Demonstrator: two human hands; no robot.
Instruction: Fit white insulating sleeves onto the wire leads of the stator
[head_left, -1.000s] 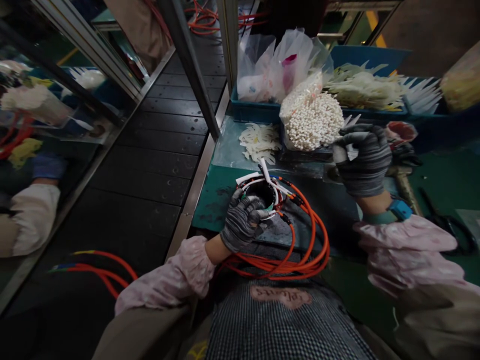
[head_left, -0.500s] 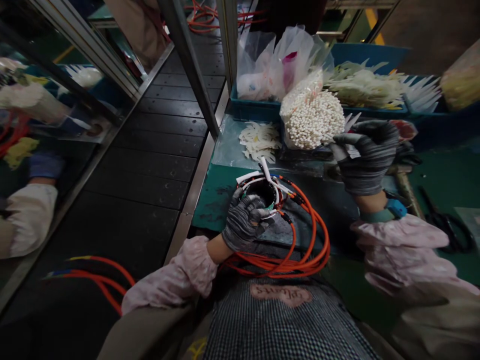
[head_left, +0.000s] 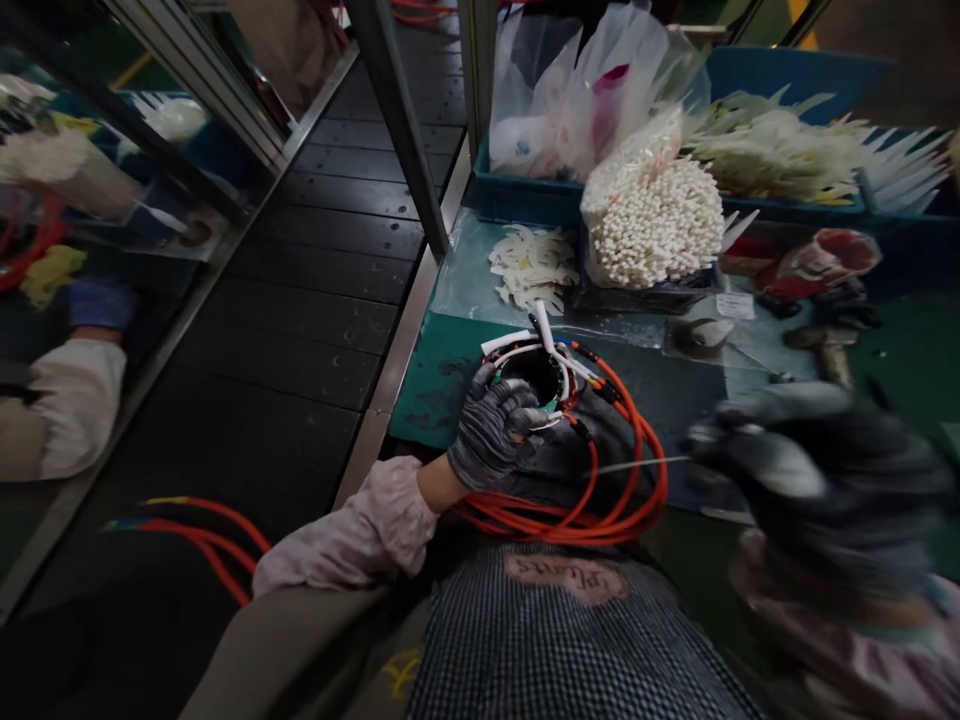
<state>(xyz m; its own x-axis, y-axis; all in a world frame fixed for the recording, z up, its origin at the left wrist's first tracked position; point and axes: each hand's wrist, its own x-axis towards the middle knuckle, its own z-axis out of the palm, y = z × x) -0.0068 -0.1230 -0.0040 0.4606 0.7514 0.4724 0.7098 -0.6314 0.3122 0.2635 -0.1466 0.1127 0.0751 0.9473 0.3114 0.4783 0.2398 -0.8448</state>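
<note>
My left hand (head_left: 491,425), in a grey striped glove, is closed on the near left rim of a wound motor stator (head_left: 561,372). White sleeves (head_left: 544,325) stick up from its far side. Orange cables (head_left: 637,430) run from the stator and loop round over the apron. My right hand (head_left: 810,470), gloved alike and blurred by motion, is pinched at the right, apart from the stator. A thin pale rod or strand (head_left: 645,463) reaches left from its fingertips across the cables; its exact kind cannot be made out.
Behind the stator are cut white strips (head_left: 532,265), a bag of white sticks (head_left: 656,225) and blue bins (head_left: 525,195). A hammer (head_left: 825,345) lies at the right. On the left runs a dark slatted conveyor (head_left: 300,330), with a co-worker's gloved hand (head_left: 101,303) beyond it.
My right hand has come down and towards me from beside the bag of sticks, and the thin pale piece now shows at its fingertips. My left hand keeps its hold on the stator.
</note>
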